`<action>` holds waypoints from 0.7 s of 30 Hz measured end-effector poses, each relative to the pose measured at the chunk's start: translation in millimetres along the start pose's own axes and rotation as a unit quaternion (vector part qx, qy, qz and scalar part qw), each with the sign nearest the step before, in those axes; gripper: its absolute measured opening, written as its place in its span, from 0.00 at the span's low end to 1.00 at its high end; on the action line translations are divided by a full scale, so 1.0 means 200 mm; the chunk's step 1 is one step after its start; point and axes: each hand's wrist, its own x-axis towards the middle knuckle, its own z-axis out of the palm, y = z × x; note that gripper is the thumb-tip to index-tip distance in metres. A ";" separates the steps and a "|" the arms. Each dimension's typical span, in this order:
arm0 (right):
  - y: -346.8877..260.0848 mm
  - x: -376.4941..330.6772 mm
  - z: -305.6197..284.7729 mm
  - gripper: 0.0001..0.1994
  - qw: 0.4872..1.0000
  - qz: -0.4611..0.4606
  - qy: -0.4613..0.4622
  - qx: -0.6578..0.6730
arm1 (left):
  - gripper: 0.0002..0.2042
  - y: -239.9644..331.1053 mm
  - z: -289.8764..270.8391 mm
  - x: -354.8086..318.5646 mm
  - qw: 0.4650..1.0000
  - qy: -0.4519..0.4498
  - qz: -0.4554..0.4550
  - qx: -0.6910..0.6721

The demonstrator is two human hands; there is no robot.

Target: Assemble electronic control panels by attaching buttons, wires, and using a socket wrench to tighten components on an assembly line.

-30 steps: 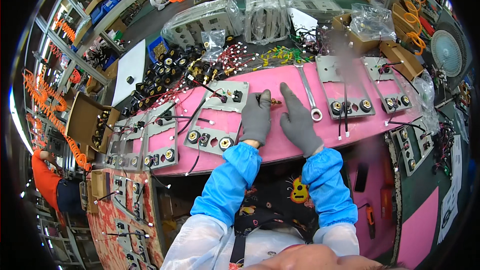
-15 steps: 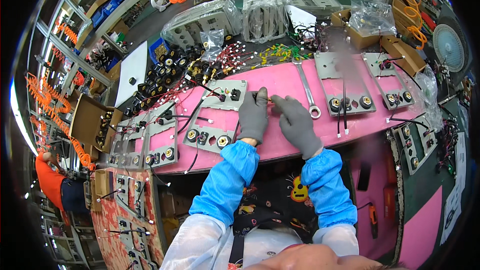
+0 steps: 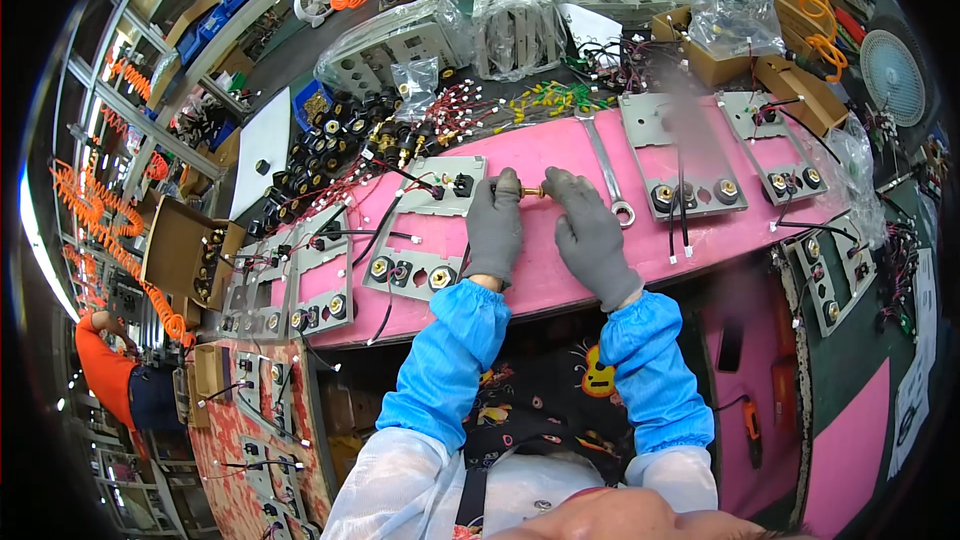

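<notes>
A small brass fitting (image 3: 532, 191) is held between my two gloved hands above the pink work surface (image 3: 545, 155). My left hand (image 3: 495, 232) is closed around the fitting's left end, which the fingers hide. My right hand (image 3: 592, 245) pinches the other end between thumb and forefinger. Just left of my left hand lies a grey metal panel (image 3: 447, 202) with black connectors, round brass-centred fittings and dark cables. A combination wrench (image 3: 606, 168) rests to the right, beyond my right hand.
More panels lie at left (image 3: 312, 285) and right (image 3: 700, 198). Black round parts (image 3: 325, 155) and red-wired connectors (image 3: 462, 112) are heaped behind, near green-and-yellow wires (image 3: 560, 100). Wrapped panels (image 3: 518, 25) stand at the back. A carton (image 3: 165, 250) sits far left.
My hands have drawn slightly apart, so more of the brass fitting shows between them. The whole view has shifted a little.
</notes>
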 end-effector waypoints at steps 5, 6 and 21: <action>0.00 0.01 0.00 0.29 0.999 -0.018 0.028 0.020 | 0.18 0.11 0.00 -0.05 0.991 -0.035 -0.071 -0.108; -0.01 0.01 -0.01 0.29 0.999 -0.012 0.024 0.027 | 0.18 0.11 0.00 -0.05 0.990 -0.037 -0.079 -0.113; 0.03 -0.01 0.02 0.28 0.997 0.037 0.065 0.030 | 0.17 0.09 0.00 -0.15 0.999 -0.001 0.029 -0.020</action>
